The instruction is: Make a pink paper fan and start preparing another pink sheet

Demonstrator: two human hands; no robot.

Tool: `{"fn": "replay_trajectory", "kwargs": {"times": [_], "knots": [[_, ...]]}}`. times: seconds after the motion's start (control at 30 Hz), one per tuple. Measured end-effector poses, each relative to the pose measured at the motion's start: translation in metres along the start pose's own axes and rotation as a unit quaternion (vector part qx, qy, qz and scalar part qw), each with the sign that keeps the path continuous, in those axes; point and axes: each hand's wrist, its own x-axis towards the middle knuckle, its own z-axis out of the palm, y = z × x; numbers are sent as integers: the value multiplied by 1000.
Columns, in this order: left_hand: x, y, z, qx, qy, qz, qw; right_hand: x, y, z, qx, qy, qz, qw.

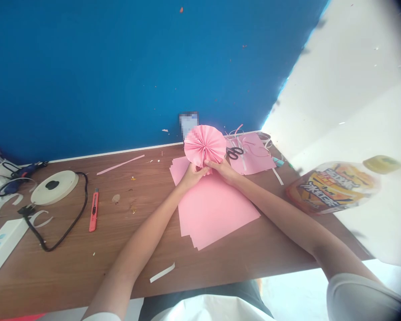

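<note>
A round pink pleated paper fan [205,140] stands upright between my hands, its folds spreading from a gathered centre. My left hand [194,174] pinches its lower edge from the left. From the right, my right hand [222,168] grips the same lower edge, thumbs close together. Beneath my hands lies a loose stack of pink paper sheets [217,209] on the wooden table. Black-handled scissors [235,153] rest just right of the fan, over another pink sheet [254,154] with thin paper strips. The fan partly covers a phone [189,122] leaning on the blue wall.
A red utility knife [94,210], a white reel [55,187] with a black cord [83,214] and a white power strip [5,245] lie left. A drink bottle [337,185] stands right. Paper strips [162,273] are scattered about the table [127,249].
</note>
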Motion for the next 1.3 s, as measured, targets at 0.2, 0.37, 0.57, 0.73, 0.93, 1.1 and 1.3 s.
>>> {"fn": "replay_trajectory", "kwargs": {"times": [0.2,0.37,0.57,0.73,0.93,1.1,1.3], "knots": [[2,-1,-4,-5,29,-30,999,2,2,-5,16,33,-43,998],[-1,3,-1,52,41,-41,997,10,0,-20,-41,163,-77,983],[-7,12,5,175,-21,-31,984,7,-13,-24,-251,194,-184,930],[-7,13,6,200,-33,-17,979,7,-14,-23,-305,170,-211,913],[-8,14,8,244,-27,18,969,9,-10,-20,-310,166,-189,917],[-11,18,10,254,-38,17,966,8,-16,-18,-306,133,-175,926],[-11,22,12,207,-60,26,976,6,-17,-14,-269,137,-173,937]]}}
